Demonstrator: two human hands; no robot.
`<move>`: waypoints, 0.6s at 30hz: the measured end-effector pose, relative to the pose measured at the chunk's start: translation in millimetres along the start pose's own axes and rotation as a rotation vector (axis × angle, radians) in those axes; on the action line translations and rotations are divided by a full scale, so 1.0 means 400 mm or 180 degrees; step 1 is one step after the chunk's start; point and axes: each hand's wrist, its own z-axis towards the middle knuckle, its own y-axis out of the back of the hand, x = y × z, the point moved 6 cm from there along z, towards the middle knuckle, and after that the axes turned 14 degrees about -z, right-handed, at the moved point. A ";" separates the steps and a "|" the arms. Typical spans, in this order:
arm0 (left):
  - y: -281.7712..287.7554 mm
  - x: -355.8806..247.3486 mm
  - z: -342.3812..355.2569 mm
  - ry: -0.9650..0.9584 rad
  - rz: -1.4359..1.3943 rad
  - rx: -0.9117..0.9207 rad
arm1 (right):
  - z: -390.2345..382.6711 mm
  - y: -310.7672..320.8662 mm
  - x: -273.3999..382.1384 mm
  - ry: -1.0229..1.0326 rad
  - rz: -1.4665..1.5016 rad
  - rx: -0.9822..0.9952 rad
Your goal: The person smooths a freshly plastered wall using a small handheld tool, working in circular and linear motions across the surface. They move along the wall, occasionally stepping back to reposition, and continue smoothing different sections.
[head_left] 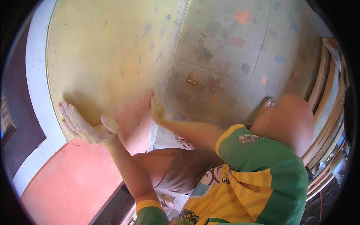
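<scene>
Hands apart: left hand (84, 125) spread flat, dusty, against yellow wall (108, 56); right hand (157, 107) pressing its lower edge, grip unclear; surface rigid, chalky, offering no hold

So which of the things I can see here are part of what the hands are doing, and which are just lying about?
In the work:
- left hand, dusty, flat against the wall
- right hand, at the wall's lower edge
- wall, yellow above, orange-red below

Lying about:
- small stub on the concrete floor
- wooden bench at the right
- sandal on the person's foot
</scene>
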 end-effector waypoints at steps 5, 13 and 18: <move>0.026 0.004 -0.027 0.0057 0.0151 0.0150 | 0.094 0.059 0.103 0.0247 0.0292 -0.0021; 0.015 0.006 -0.018 0.0104 0.0016 0.0076 | 0.021 0.025 0.183 0.0317 0.0343 -0.0043; 0.000 -0.006 -0.003 0.0003 0.0029 0.0105 | 0.178 0.035 0.039 0.0020 0.0491 -0.0194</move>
